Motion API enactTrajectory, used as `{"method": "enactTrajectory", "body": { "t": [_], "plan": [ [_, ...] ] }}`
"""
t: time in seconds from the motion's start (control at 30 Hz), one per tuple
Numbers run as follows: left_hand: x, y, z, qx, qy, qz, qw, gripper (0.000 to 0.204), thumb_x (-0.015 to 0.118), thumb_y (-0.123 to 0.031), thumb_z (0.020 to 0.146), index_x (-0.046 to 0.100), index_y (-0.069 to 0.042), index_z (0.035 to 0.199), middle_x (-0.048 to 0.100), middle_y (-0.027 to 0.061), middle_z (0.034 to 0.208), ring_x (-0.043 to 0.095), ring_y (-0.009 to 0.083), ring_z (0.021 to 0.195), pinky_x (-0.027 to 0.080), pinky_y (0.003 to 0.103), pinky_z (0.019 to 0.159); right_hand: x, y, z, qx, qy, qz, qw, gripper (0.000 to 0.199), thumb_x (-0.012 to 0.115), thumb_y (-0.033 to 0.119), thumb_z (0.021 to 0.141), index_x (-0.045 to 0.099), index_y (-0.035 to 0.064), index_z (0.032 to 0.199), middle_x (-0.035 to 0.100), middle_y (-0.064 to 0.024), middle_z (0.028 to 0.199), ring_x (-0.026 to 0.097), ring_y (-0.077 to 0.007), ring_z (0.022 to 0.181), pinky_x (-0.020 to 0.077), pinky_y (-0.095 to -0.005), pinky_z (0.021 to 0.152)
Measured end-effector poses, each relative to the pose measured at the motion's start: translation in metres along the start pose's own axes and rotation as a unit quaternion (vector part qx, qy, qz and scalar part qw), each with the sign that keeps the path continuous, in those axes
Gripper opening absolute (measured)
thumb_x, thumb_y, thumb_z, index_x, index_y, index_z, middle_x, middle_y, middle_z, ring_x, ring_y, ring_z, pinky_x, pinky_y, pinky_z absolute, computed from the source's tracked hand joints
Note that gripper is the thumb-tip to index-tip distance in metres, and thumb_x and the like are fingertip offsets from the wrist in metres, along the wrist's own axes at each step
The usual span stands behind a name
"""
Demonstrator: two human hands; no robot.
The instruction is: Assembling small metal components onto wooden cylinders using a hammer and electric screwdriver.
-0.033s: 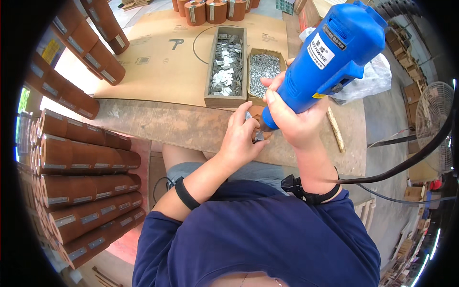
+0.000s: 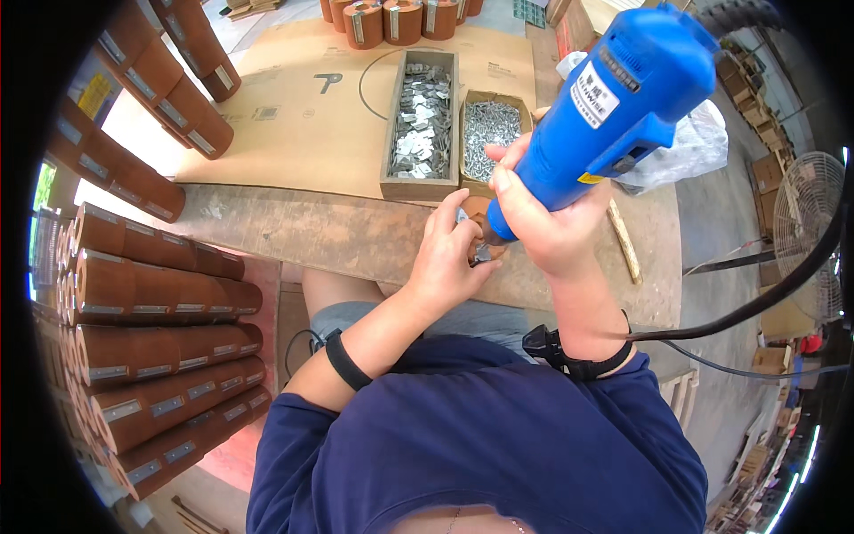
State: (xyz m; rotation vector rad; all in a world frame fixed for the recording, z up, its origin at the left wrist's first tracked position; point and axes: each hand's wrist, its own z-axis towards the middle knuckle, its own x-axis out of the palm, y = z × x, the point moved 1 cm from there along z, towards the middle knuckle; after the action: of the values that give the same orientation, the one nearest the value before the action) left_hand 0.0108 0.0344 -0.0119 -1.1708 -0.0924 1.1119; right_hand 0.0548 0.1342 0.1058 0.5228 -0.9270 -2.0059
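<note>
My right hand [image 2: 565, 227] is wrapped around a large blue electric screwdriver [image 2: 614, 98], which slants down to the left. Its dark nose meets a reddish-brown round piece [image 2: 480, 209] on the bench, mostly covered by my hands. My left hand [image 2: 449, 258] grips this piece from the left, fingers curled around it. A bit of grey metal plate [image 2: 483, 253] shows beneath the fingers near the screwdriver's nose. Just beyond my hands, a wooden box [image 2: 418, 189] holds many small metal plates, and a cardboard box [image 2: 463, 165] beside it holds loose screws [image 2: 491, 132].
Stacked brown cylinders with metal plates [image 2: 169, 360] fill the left side; more cylinders [image 2: 400, 22] stand at the far edge. On the wooden bench [image 2: 302, 222] lie a cardboard sheet [image 2: 294, 116] and a stick [image 2: 624, 240]. A black cable [image 2: 747, 320] and fan [image 2: 808, 236] are at right.
</note>
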Motion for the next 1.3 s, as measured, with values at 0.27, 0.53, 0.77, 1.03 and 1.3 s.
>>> {"method": "enactTrajectory", "body": {
  "t": [0.27, 0.53, 0.77, 1.03, 1.3],
  "plan": [
    [-0.011, -0.008, 0.002, -0.032, 0.055, 0.02, 0.998, 0.04, 0.079, -0.013, 0.056, 0.054, -0.002, 0.086, 0.032, 0.0235, 0.13, 0.041, 0.0422, 0.111, 0.039, 0.043, 0.091, -0.026, 0.006, 0.002, 0.015, -0.108, 0.108, 0.988, 0.05, 0.061, -0.001, 0.072, 0.037, -0.0025, 0.117, 0.057, -0.0086, 0.078, 0.059, -0.0161, 0.07, 0.0487, -0.0397, 0.082],
    [-0.019, -0.002, 0.004, -0.004, 0.071, -0.006, 0.997, 0.04, 0.078, -0.018, 0.06, 0.056, -0.004, 0.09, 0.033, 0.0242, 0.131, 0.039, 0.0408, 0.116, 0.038, 0.042, 0.094, -0.093, -0.022, -0.024, 0.144, -0.294, 0.159, 0.931, 0.047, 0.058, 0.002, 0.073, 0.037, -0.0001, 0.115, 0.053, -0.0099, 0.073, 0.057, -0.0208, 0.064, 0.05, -0.0487, 0.077],
    [-0.029, -0.003, 0.005, 0.026, 0.107, -0.001, 0.994, 0.036, 0.073, -0.013, 0.063, 0.056, -0.006, 0.094, 0.031, 0.0261, 0.132, 0.039, 0.0417, 0.117, 0.038, 0.042, 0.093, -0.13, -0.073, -0.075, 0.309, -0.386, 0.194, 0.847, 0.022, 0.059, 0.011, 0.075, 0.047, 0.0034, 0.092, 0.051, -0.0068, 0.07, 0.054, -0.02, 0.063, 0.0491, -0.0478, 0.079],
    [-0.018, -0.025, 0.007, 0.05, 0.071, 0.155, 0.984, 0.049, 0.077, -0.026, 0.058, 0.053, -0.004, 0.095, 0.032, 0.0264, 0.129, 0.043, 0.0417, 0.109, 0.039, 0.044, 0.089, -0.137, -0.121, -0.119, 0.425, -0.431, 0.209, 0.768, 0.019, 0.062, 0.011, 0.072, 0.049, 0.0018, 0.082, 0.051, -0.0085, 0.071, 0.054, -0.0207, 0.062, 0.0533, -0.0445, 0.068],
    [-0.017, -0.018, 0.014, 0.072, 0.081, 0.194, 0.975, 0.043, 0.079, -0.014, 0.052, 0.053, -0.002, 0.084, 0.035, 0.023, 0.128, 0.04, 0.0407, 0.112, 0.037, 0.046, 0.092, -0.127, -0.119, -0.119, 0.412, -0.402, 0.143, 0.805, 0.027, 0.061, 0.008, 0.072, 0.042, 0.0036, 0.091, 0.05, -0.009, 0.072, 0.054, -0.0205, 0.058, 0.0541, -0.0411, 0.061]
  ]
}}
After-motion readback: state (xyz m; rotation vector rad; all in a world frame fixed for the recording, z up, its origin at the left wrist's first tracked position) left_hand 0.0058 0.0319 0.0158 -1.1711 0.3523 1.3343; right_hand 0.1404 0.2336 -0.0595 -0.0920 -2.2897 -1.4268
